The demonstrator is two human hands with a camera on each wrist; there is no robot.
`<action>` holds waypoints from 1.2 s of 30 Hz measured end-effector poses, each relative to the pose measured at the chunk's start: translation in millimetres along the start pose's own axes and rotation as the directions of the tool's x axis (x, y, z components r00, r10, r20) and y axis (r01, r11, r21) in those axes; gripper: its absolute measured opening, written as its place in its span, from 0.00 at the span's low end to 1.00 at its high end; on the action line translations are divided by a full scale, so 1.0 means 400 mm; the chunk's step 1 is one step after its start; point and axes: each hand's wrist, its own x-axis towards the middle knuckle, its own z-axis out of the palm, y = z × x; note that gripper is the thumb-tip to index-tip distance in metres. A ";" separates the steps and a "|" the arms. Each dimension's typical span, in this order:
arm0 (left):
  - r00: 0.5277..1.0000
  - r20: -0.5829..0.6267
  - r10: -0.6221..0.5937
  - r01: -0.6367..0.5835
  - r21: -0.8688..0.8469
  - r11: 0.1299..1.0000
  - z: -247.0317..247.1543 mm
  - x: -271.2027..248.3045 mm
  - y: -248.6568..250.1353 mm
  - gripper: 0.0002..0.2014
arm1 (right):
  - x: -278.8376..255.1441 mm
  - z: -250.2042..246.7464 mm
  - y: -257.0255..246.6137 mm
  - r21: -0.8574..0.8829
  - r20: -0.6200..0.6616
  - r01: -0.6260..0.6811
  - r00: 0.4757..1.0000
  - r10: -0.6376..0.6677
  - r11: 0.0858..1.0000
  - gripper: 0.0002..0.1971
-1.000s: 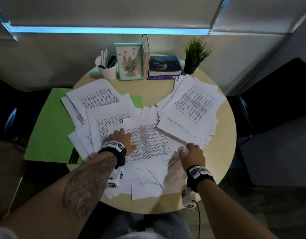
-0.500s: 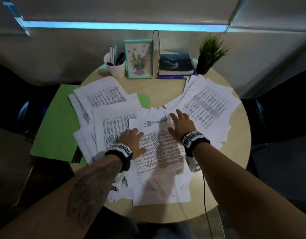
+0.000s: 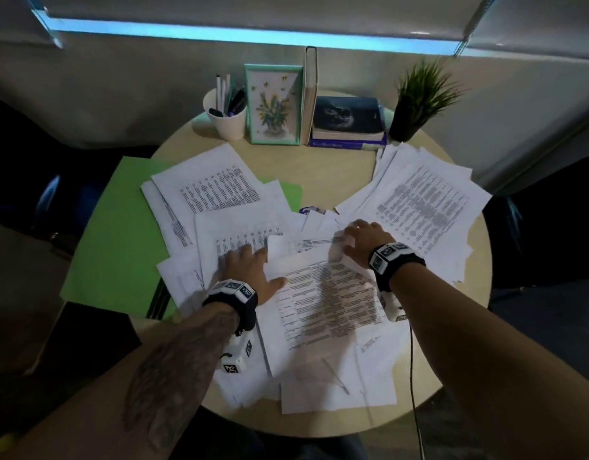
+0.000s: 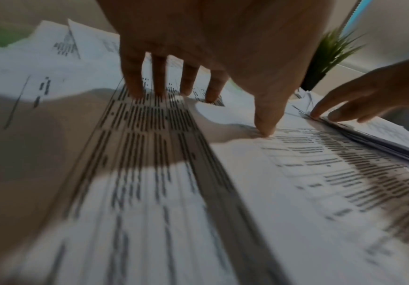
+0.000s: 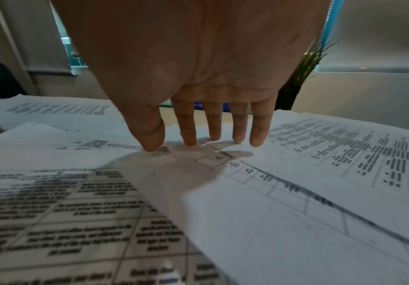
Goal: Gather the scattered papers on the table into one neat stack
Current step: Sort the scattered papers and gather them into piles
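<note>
Reaching farther: right hand (image 3: 361, 242) moved from the table's near edge to the papers (image 3: 323, 293).
Both it and the left hand (image 3: 250, 267) press flat, gripping nothing; gathering has barely begun.

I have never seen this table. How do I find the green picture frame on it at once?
Look to the far edge of the round table, where things stand in a row. The picture frame stands upright between the white pen cup and an upright book. It alone has a mint-green border, around a picture of yellow flowers.
</note>
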 end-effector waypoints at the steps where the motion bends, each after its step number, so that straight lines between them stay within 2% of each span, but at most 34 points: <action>1: 0.999 -0.032 0.021 -0.022 -0.006 1.000 -0.007 0.002 0.008 0.43 | 0.001 0.000 0.006 -0.004 -0.026 -0.015 1.000 0.015 1.000 0.27; 3: 0.997 -0.045 0.065 -0.065 0.004 0.998 -0.019 0.013 0.018 0.47 | 0.000 0.000 0.006 -0.009 -0.061 -0.013 0.998 0.013 1.000 0.28; 5: 0.991 0.035 0.132 -0.134 0.053 0.990 -0.020 0.028 0.026 0.49 | -0.002 0.008 0.000 -0.025 -0.043 0.018 0.999 -0.019 1.000 0.23; 7: 0.979 0.130 0.158 -0.170 0.081 0.982 -0.014 0.040 0.032 0.46 | -0.005 0.023 0.002 -0.025 -0.028 0.038 0.999 -0.039 0.999 0.18; 14: 0.970 0.189 0.152 -0.170 0.084 0.982 -0.017 0.041 0.029 0.44 | 0.013 0.026 0.092 0.018 -0.021 -0.024 0.999 0.024 1.000 0.31; 22: 0.966 0.195 0.168 -0.184 0.069 0.980 -0.014 0.040 -0.001 0.44 | -0.002 0.017 0.138 -0.004 -0.065 -0.031 0.997 0.030 1.000 0.29; 25: 0.968 0.197 0.158 -0.174 0.070 0.982 -0.014 0.033 -0.013 0.44 | -0.061 0.022 0.080 -0.105 -0.173 0.004 0.985 -0.023 0.994 0.33; 27: 0.970 0.187 0.154 -0.167 0.054 0.984 -0.015 0.024 -0.018 0.43 | -0.116 0.045 0.009 -0.101 -0.212 0.067 0.973 -0.087 0.993 0.30; 30: 0.974 0.170 0.152 -0.159 0.026 0.987 -0.015 0.018 -0.024 0.44 | -0.184 0.107 -0.087 0.024 -0.166 0.148 0.976 -0.142 0.989 0.24; 33: 0.979 0.141 0.145 -0.146 -0.008 0.989 -0.014 0.032 -0.020 0.49 | -0.218 0.151 -0.163 0.090 -0.160 0.250 0.959 -0.234 0.964 0.23; 35: 0.976 0.108 0.191 -0.195 0.036 0.980 -0.014 0.033 -0.005 0.50 | -0.226 0.168 -0.202 0.104 -0.174 0.295 0.946 -0.275 0.950 0.22; 36: 0.968 0.104 0.230 -0.238 0.077 0.968 -0.012 0.032 0.004 0.49 | -0.228 0.175 -0.212 0.123 -0.190 0.277 0.949 -0.252 0.953 0.24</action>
